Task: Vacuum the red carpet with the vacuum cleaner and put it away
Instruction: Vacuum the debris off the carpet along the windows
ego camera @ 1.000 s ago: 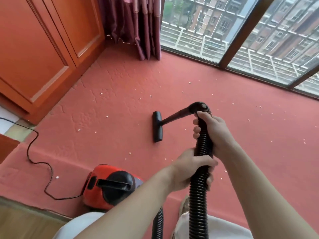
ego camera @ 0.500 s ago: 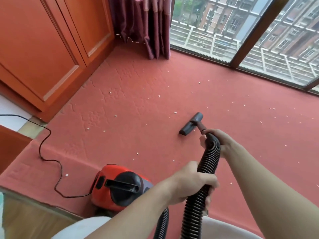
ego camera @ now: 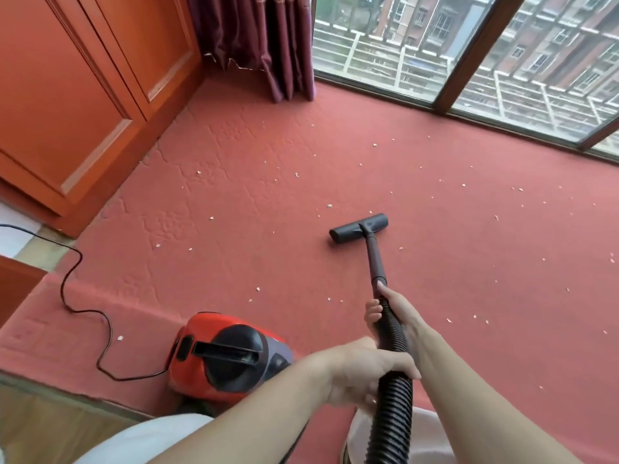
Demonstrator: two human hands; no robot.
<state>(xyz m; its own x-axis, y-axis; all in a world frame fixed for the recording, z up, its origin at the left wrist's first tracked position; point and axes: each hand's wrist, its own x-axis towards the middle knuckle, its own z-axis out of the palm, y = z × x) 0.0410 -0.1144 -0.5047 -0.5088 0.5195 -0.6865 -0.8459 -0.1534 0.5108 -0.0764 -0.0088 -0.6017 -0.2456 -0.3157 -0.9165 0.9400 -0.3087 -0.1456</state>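
Left grip point(ego camera: 365, 373) curled round the ribbed hose point(ego camera: 393, 406), right grip point(ego camera: 395, 313) wrapped higher up it; floor nozzle point(ego camera: 360, 227) flat on the red carpet point(ego camera: 234, 195), well beyond the red canister point(ego camera: 227, 356).

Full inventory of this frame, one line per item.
carpet: one, red, most of the floor
scraps: many, whitish, scattered on carpet
vacuum cleaner: one, red-black, bottom centre
hose: one, black ribbed, bottom right of centre
wand with nozzle: one, dark, nozzle on carpet at centre
power cord: one, black, trailing left from vacuum cleaner
cabinet: one, orange wood, left
curtain: one, maroon, top centre
window: one, dark-framed, top right
left hand: one, grips hose lower down
right hand: one, grips hose at its top end
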